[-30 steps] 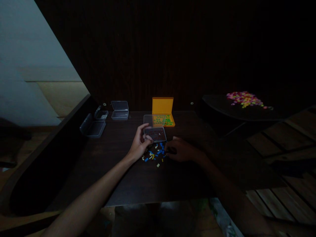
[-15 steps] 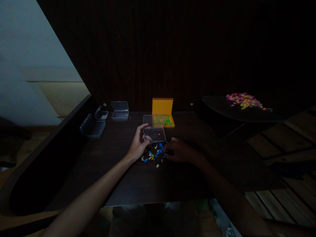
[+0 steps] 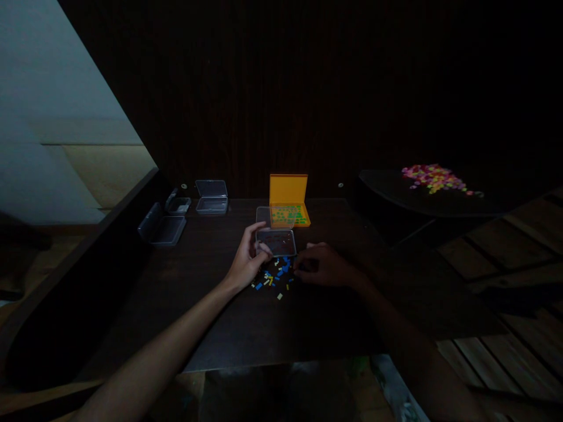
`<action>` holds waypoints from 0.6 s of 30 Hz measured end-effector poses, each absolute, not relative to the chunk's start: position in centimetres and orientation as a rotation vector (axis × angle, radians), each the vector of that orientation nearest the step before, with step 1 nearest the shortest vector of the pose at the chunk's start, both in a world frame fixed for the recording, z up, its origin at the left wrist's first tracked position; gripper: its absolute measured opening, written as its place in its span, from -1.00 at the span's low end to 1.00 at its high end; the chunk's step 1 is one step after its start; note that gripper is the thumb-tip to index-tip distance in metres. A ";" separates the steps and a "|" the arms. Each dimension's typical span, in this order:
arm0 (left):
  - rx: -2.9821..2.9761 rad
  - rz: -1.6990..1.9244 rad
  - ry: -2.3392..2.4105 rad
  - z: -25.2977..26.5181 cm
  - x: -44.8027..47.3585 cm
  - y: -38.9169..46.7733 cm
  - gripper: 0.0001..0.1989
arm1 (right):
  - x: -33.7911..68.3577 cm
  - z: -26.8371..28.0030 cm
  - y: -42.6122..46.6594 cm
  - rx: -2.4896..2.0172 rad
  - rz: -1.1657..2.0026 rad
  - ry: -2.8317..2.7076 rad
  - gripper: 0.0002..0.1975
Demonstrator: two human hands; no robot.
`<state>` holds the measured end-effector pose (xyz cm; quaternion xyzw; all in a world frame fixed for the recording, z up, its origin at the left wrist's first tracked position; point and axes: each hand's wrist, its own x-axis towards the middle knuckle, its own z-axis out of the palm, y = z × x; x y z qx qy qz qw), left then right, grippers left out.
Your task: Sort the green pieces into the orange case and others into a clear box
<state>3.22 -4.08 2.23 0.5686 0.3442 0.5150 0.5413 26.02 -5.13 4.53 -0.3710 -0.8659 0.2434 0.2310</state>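
Note:
My left hand (image 3: 248,261) grips the left side of a clear plastic box (image 3: 276,253), thumb near the front edge and fingers at the far side. The box's lid (image 3: 263,215) stands open, and some small pieces show dimly inside. Just in front of the box lies a loose pile of small blue, yellow and cream building bricks (image 3: 281,271). At the pile's right edge, my right hand (image 3: 326,266) is curled with thumb and fingertips together. Whatever its fingertips may hold is too dark and small to make out.
Behind the clear box stands an open yellow case (image 3: 288,189) with green pieces in it. More open clear boxes (image 3: 212,204) sit at the back left, beside the desk's raised side panel (image 3: 83,264). Pink and yellow bits (image 3: 433,177) lie heaped on a dark shelf at right.
My right hand has shifted slightly right and up from the bricks. My left hand keeps its place at the box. The whole view has moved a little.

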 end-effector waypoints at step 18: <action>1.372 1.129 0.782 2.3 4.0 -5.2 -0.35 | 26.2 5.1 -4.7 -1.182 0.536 -2.129 -0.86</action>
